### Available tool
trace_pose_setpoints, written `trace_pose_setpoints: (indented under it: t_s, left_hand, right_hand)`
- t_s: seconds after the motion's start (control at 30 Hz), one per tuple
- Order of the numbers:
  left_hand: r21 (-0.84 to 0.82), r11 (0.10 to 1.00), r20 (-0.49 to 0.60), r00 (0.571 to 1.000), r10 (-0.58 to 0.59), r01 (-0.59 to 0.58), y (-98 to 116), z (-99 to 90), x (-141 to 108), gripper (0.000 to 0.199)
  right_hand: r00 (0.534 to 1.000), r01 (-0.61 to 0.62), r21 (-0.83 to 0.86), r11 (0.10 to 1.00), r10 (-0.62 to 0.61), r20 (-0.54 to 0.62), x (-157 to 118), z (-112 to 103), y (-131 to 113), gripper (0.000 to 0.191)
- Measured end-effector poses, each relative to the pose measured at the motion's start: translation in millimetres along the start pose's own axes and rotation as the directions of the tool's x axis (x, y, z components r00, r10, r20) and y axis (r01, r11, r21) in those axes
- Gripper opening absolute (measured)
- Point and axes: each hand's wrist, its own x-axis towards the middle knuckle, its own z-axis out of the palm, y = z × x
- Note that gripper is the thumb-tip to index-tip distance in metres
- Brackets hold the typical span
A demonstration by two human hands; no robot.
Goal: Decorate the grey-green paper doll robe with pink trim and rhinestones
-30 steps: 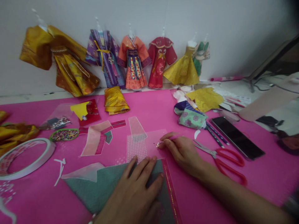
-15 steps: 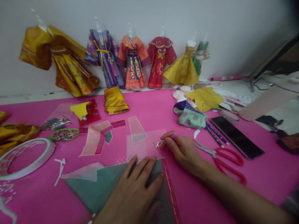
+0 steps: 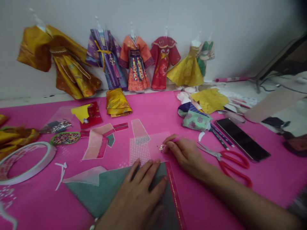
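Observation:
My left hand [image 3: 139, 195] lies flat with fingers spread on a piece of green fabric [image 3: 110, 185], which has a red strip [image 3: 175, 195] with a gold line along its right edge. Beyond the fingertips is a clear sheet with rows of small pearl-like dots [image 3: 139, 151]. My right hand [image 3: 184, 155] rests on the pink mat, thumb and forefinger pinched together at a small pile of shiny beads [image 3: 161, 148]. What sits between those fingertips is too small to make out. Red-handled scissors [image 3: 218, 155] lie beside my right wrist.
A roll of white tape [image 3: 45, 163], a green tray of beads [image 3: 65, 138] and pink fabric pieces [image 3: 98, 140] lie left. Right are a phone [image 3: 242, 139], pencils [image 3: 222, 137] and fabric scraps [image 3: 196, 119]. Miniature robes [image 3: 135, 67] stand along the wall.
Both hands hold nearly the same pose and place. The whole view has shifted very slightly; no object has visibly moved on the mat.

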Motion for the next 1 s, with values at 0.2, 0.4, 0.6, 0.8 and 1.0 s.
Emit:
trace_pose_setpoints:
  t_s: [0.2, 0.4, 0.6, 0.8, 1.0]
  left_hand:
    - [0.012, 1.0, 0.0, 1.0, 0.001, -0.001, 0.7, -3.3, 2.7, 0.055]
    - [0.011, 1.0, -0.011, 1.0, 0.004, -0.004, 1.5, -3.2, 1.7, 0.053]
    - [0.008, 1.0, -0.012, 1.0, -0.006, 0.006, 1.5, -4.6, 3.0, 0.048]
    - [0.01, 1.0, -0.026, 1.0, -0.002, 0.002, 1.2, -3.6, 2.2, 0.051]
    - [0.004, 1.0, -0.012, 1.0, -0.009, 0.009, 1.3, -2.0, 0.8, 0.053]
  right_hand:
    - [0.999, 0.003, -0.015, 1.0, -0.004, -0.051, -1.6, -1.2, -0.7, 0.022]
    - [1.0, -0.015, -0.007, 1.0, 0.015, -0.009, -1.2, 0.0, -2.8, 0.02]
    - [0.999, -0.014, -0.042, 0.999, 0.016, 0.039, -0.4, 0.8, -4.1, 0.02]
    - [0.999, -0.003, -0.053, 0.999, 0.005, 0.044, -0.4, 0.6, -3.8, 0.019]
    - [0.998, -0.003, -0.044, 0.999, 0.006, 0.056, -0.7, -0.3, -3.7, 0.019]
